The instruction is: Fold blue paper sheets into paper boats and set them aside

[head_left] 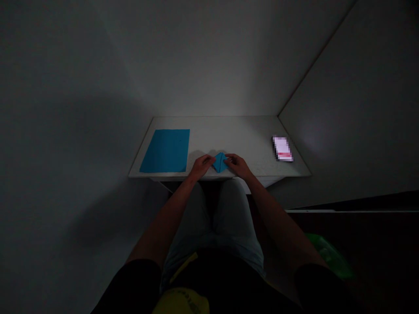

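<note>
A small folded piece of blue paper (220, 163), diamond-shaped with a crease down its middle, is between my hands at the front edge of the white table. My left hand (201, 166) grips its left corner, thumb and fingers pressed together. On the other side, my right hand (238, 165) has its fingers closed on the paper's right corner. The fingertips partly cover both corners. Left of my left hand lies a flat blue sheet of paper (166, 151).
The white tabletop (229, 131) meets walls at the back and both sides. A phone (283, 148) with a lit, blurred screen lies near the right end. Below right, a green plastic-looking thing (329, 255) sits on the dark floor.
</note>
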Action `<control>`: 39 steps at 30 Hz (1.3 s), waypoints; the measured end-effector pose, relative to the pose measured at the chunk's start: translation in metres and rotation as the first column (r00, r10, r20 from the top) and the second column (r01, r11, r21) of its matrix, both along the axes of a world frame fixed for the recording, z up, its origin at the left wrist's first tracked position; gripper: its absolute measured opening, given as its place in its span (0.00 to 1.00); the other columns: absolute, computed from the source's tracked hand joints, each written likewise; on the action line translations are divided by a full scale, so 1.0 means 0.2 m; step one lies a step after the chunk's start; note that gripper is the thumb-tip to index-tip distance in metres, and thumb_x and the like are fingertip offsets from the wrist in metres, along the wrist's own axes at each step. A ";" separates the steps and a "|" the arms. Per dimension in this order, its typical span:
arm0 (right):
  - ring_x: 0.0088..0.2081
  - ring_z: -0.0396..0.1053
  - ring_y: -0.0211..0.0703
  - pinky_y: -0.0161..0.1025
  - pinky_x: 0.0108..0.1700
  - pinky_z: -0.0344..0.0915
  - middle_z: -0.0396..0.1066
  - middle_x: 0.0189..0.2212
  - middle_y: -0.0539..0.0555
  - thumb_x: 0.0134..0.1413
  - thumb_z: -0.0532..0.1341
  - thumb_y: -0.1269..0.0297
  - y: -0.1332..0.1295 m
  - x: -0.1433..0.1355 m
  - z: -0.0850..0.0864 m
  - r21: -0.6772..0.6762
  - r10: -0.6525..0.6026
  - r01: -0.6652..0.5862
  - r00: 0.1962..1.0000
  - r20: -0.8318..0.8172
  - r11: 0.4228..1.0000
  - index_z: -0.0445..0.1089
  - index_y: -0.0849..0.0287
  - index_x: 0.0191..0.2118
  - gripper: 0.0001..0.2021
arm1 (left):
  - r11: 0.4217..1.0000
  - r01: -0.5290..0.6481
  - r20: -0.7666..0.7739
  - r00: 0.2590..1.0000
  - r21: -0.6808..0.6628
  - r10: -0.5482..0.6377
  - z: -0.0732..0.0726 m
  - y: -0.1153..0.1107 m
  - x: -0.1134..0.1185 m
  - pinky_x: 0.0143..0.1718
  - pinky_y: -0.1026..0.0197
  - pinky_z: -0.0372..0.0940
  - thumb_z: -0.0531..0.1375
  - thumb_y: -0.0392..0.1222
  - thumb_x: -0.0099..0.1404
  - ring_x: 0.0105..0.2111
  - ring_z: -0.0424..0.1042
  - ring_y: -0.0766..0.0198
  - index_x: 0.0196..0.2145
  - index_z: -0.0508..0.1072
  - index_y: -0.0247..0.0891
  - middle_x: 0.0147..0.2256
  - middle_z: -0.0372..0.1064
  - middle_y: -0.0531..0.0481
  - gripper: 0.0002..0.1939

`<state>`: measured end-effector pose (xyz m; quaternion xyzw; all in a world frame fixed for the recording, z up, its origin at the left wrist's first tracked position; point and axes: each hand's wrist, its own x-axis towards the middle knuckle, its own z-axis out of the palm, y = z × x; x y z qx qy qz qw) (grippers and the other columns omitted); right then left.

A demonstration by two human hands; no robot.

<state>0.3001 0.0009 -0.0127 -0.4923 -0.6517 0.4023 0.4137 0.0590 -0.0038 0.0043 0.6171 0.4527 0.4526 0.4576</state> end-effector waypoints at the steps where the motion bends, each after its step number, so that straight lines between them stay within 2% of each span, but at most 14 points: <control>1: 0.35 0.74 0.46 0.45 0.42 0.74 0.78 0.37 0.54 0.58 0.68 0.41 -0.01 0.00 0.01 0.002 -0.011 0.011 1.000 -0.003 1.000 0.78 0.55 0.53 0.26 | 1.000 0.006 0.001 1.000 0.001 -0.006 -0.01 0.00 0.00 0.44 0.57 0.73 0.67 0.57 0.67 0.38 0.78 0.58 0.36 0.80 0.37 0.37 0.80 0.46 0.18; 4: 0.37 0.75 0.46 0.45 0.43 0.74 0.79 0.37 0.54 0.58 0.68 0.38 -0.02 0.00 0.02 -0.006 -0.009 0.009 1.000 -0.011 1.000 0.79 0.55 0.48 0.25 | 1.000 -0.007 0.033 0.999 0.004 0.007 -0.03 0.01 0.00 0.43 0.58 0.73 0.70 0.52 0.63 0.37 0.78 0.60 0.43 0.80 0.37 0.38 0.80 0.47 0.17; 7: 0.35 0.73 0.45 0.43 0.41 0.73 0.78 0.33 0.52 0.58 0.67 0.35 -0.03 -0.01 0.03 -0.020 0.022 -0.022 1.000 0.021 1.000 0.78 0.54 0.39 0.24 | 0.999 -0.045 0.058 0.997 -0.002 0.045 -0.04 0.01 0.01 0.43 0.58 0.74 0.72 0.47 0.62 0.37 0.79 0.61 0.54 0.79 0.38 0.41 0.81 0.46 0.24; 9: 0.32 0.71 0.44 0.42 0.39 0.71 0.76 0.30 0.51 0.57 0.67 0.33 -0.03 -0.01 0.04 -0.011 -0.001 0.002 0.999 0.034 1.000 0.76 0.54 0.35 0.25 | 0.998 -0.065 0.042 0.997 -0.010 0.065 -0.03 0.01 0.01 0.47 0.56 0.74 0.70 0.46 0.64 0.40 0.80 0.59 0.51 0.81 0.38 0.43 0.82 0.44 0.19; 11: 0.32 0.69 0.44 0.41 0.37 0.70 0.74 0.29 0.50 0.56 0.66 0.32 -0.03 -0.01 0.05 0.001 -0.038 0.038 0.999 0.029 0.999 0.75 0.53 0.33 0.26 | 0.997 -0.078 0.032 0.996 -0.016 0.079 -0.02 0.01 0.02 0.51 0.54 0.74 0.69 0.47 0.66 0.43 0.80 0.57 0.44 0.83 0.38 0.43 0.83 0.44 0.12; 13: 0.31 0.68 0.43 0.40 0.35 0.68 0.73 0.28 0.50 0.56 0.66 0.31 -0.03 -0.01 0.06 0.002 -0.057 0.057 0.998 0.015 0.998 0.74 0.53 0.34 0.26 | 0.996 -0.090 0.036 0.995 -0.028 0.091 0.00 0.01 0.02 0.53 0.53 0.74 0.68 0.47 0.67 0.44 0.81 0.55 0.40 0.83 0.38 0.42 0.83 0.44 0.10; 17: 0.29 0.66 0.42 0.39 0.32 0.65 0.71 0.26 0.49 0.54 0.67 0.30 -0.03 -0.01 0.06 -0.009 -0.068 0.068 0.997 -0.032 0.998 0.73 0.53 0.33 0.27 | 0.993 -0.101 0.062 0.993 -0.055 0.104 0.01 0.02 0.01 0.53 0.52 0.73 0.69 0.49 0.66 0.44 0.81 0.55 0.39 0.83 0.38 0.41 0.83 0.44 0.12; 21: 0.29 0.68 0.42 0.40 0.34 0.68 0.71 0.27 0.49 0.54 0.67 0.29 -0.02 -0.01 0.06 0.008 -0.120 0.122 0.985 -0.121 0.992 0.71 0.53 0.34 0.28 | 0.983 -0.164 0.098 0.980 -0.077 0.171 -0.01 0.04 0.01 0.50 0.54 0.74 0.69 0.51 0.65 0.42 0.80 0.57 0.39 0.81 0.38 0.39 0.82 0.46 0.14; 27: 0.31 0.75 0.45 0.42 0.37 0.74 0.71 0.29 0.48 0.55 0.64 0.26 0.01 -0.01 0.03 -0.020 -0.215 0.216 0.946 -0.243 0.976 0.64 0.50 0.40 0.30 | 0.960 -0.226 0.218 0.941 -0.165 0.259 -0.03 0.07 0.03 0.44 0.57 0.75 0.67 0.56 0.68 0.39 0.82 0.60 0.39 0.71 0.39 0.38 0.80 0.48 0.18; 32: 0.29 0.75 0.44 0.41 0.35 0.74 0.73 0.27 0.47 0.57 0.61 0.27 0.03 -0.01 0.01 -0.048 -0.214 0.209 0.949 -0.230 0.977 0.61 0.49 0.44 0.29 | 0.960 -0.209 0.248 0.935 -0.189 0.253 -0.04 0.07 0.05 0.45 0.56 0.75 0.64 0.63 0.71 0.39 0.84 0.59 0.41 0.64 0.42 0.36 0.79 0.49 0.22; 34: 0.29 0.74 0.44 0.41 0.35 0.73 0.72 0.26 0.46 0.59 0.60 0.28 0.02 -0.01 0.01 -0.043 -0.200 0.196 0.956 -0.215 0.980 0.61 0.49 0.44 0.28 | 0.964 -0.196 0.242 0.941 -0.180 0.237 -0.03 0.07 0.05 0.46 0.55 0.75 0.66 0.63 0.68 0.39 0.84 0.58 0.41 0.64 0.42 0.36 0.79 0.49 0.23; 36: 0.29 0.74 0.44 0.41 0.36 0.73 0.71 0.26 0.46 0.57 0.63 0.29 0.02 -0.01 0.01 -0.037 -0.178 0.174 0.959 -0.222 0.984 0.62 0.49 0.44 0.29 | 0.972 -0.177 0.251 0.944 -0.155 0.212 -0.03 0.06 0.04 0.47 0.54 0.76 0.72 0.60 0.62 0.40 0.84 0.57 0.42 0.67 0.41 0.38 0.81 0.47 0.25; 39: 0.30 0.73 0.43 0.42 0.35 0.74 0.72 0.29 0.46 0.45 0.73 0.33 0.01 -0.02 0.01 -0.025 -0.152 0.151 0.956 -0.251 0.988 0.63 0.49 0.45 0.33 | 0.984 -0.139 0.226 0.961 -0.116 0.162 -0.01 0.05 0.02 0.49 0.51 0.76 0.78 0.56 0.52 0.42 0.82 0.54 0.40 0.74 0.39 0.41 0.83 0.45 0.27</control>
